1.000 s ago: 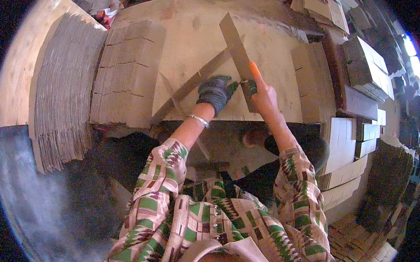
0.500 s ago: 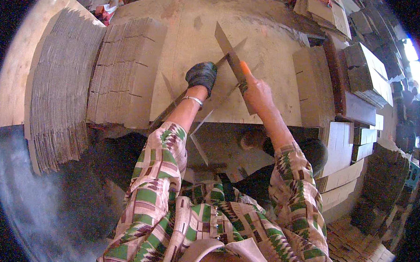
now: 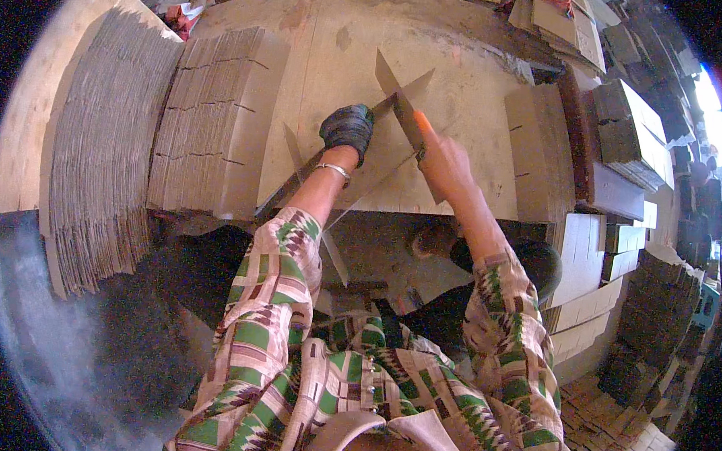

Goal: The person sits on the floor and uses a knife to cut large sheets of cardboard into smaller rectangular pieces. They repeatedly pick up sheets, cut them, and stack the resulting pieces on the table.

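My left hand [image 3: 346, 133], in a dark knitted glove, is closed round a long cardboard strip [image 3: 286, 195] that slants from the table's near edge up to the right. My right hand [image 3: 445, 163] grips a second cardboard strip [image 3: 389, 75], which slants the other way. An orange cover [image 3: 422, 122] sits on one of its fingers. The two strips cross just beyond my hands; whether their slots interlock there is too small to tell. More thin strips stand edge-on around my left wrist, one [image 3: 335, 259] hanging past the table's near edge.
Two tall stacks of cardboard strips, a grey one [image 3: 106, 150] and a slotted one [image 3: 208, 122], stand at the left of the wooden table [image 3: 335, 71]. Another stack [image 3: 541, 149] lies at its right edge. Beyond are cardboard bundles [image 3: 627, 124] and dark piles.
The right-hand strip has come slightly nearer to me, and the far end of the crossing strip reaches a little farther right. Both hands keep their hold and have hardly moved.
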The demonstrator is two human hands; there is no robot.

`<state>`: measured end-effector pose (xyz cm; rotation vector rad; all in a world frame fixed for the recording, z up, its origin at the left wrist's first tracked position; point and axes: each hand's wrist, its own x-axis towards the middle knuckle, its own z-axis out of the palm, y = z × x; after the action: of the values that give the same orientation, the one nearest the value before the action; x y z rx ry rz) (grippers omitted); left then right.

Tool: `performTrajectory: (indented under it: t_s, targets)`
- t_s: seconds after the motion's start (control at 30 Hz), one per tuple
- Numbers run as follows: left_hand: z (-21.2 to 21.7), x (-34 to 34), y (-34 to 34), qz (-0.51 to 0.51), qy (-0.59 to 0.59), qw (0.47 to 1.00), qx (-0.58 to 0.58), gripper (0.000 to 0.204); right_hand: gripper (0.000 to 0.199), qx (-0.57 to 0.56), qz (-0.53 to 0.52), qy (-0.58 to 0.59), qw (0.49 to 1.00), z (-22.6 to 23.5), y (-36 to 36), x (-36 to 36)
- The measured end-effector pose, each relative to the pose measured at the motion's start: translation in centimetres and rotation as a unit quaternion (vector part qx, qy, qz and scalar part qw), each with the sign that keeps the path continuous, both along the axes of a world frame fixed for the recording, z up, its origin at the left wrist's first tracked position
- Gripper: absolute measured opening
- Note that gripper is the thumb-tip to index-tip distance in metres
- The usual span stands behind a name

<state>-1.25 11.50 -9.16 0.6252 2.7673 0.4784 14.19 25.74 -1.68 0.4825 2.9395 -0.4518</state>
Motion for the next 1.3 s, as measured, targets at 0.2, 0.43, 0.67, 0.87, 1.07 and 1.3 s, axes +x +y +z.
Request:
performTrajectory:
  t_s: [0.2, 0.43, 0.67, 0.87, 1.07, 1.3]
  targets:
    - [1.5, 0.7, -0.3, -0.006, 0.006, 1.000, 0.024, 0.046, 0.088, -0.008, 0.009, -0.041, 0.999, -0.7, 0.6, -1.0]
    - [3.3, 9.2, -2.9, -0.120, 0.046, 0.985, 0.116, 0.066, 0.079, 0.037, 0.048, -0.029, 0.998, -2.1, 1.7, 2.9]
    - [-1.2, 11.5, -5.4, -0.138, 0.054, 0.983, 0.105, 0.058, 0.083, -0.027, -0.008, 0.053, 0.998, -3.9, 2.7, 4.9]
    - [-1.1, 12.3, -9.9, -0.156, 0.092, 0.982, 0.061, 0.059, 0.073, 0.280, -0.255, 0.042, 0.924, -3.9, 15.0, 12.1]
    - [0.4, 12.8, -9.9, -0.174, 0.055, 0.983, -0.004, 0.027, 0.035, 0.147, -0.390, 0.002, 0.909, 0.3, 22.0, 15.3]
    - [-3.2, 11.6, -8.8, -0.198, 0.132, 0.971, -0.018, 0.023, 0.075, 0.007, -0.245, 0.308, 0.919, 0.3, 13.2, 11.9]
